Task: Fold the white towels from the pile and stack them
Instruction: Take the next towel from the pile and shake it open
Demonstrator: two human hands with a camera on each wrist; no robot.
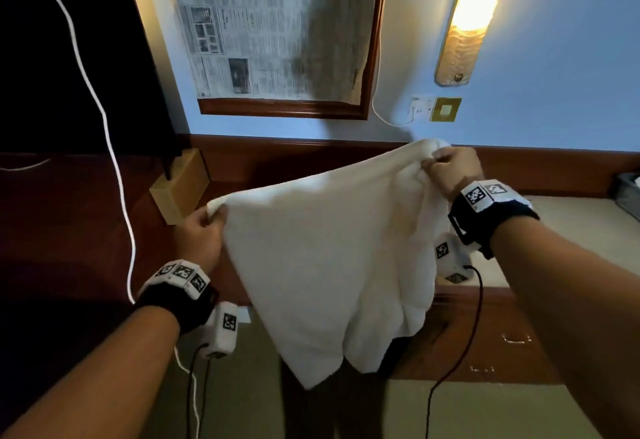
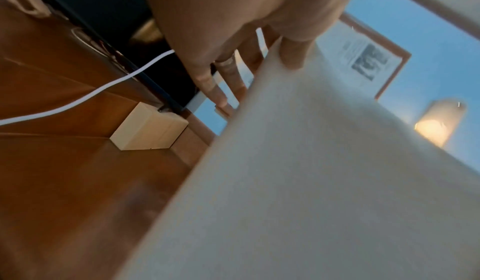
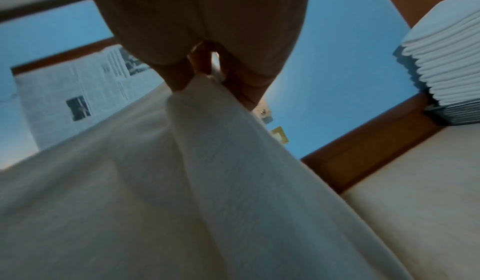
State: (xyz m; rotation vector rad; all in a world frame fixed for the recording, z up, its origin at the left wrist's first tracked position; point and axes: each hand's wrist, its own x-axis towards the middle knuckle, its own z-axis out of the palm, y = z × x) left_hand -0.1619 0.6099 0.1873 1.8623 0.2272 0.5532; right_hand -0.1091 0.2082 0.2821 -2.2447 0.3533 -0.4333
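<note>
A white towel (image 1: 329, 258) hangs in the air between both hands, above the desk's front edge. My left hand (image 1: 204, 230) pinches its left corner, thumb on the near face (image 2: 293, 56) and fingers behind the cloth. My right hand (image 1: 450, 165), held higher and farther back, grips the bunched right corner (image 3: 197, 91). The towel (image 3: 207, 181) drapes down from that grip in loose folds. A stack of several folded white towels (image 3: 446, 58) sits at the right by the wall.
A dark wooden desk (image 1: 69, 230) carries a small tan box (image 1: 181, 185) and a white cable (image 1: 114, 168). A pale surface (image 3: 415, 212) lies to the right. A framed newspaper (image 1: 277, 30), a lit wall lamp (image 1: 471, 16) and a socket (image 1: 420, 109) are on the blue wall.
</note>
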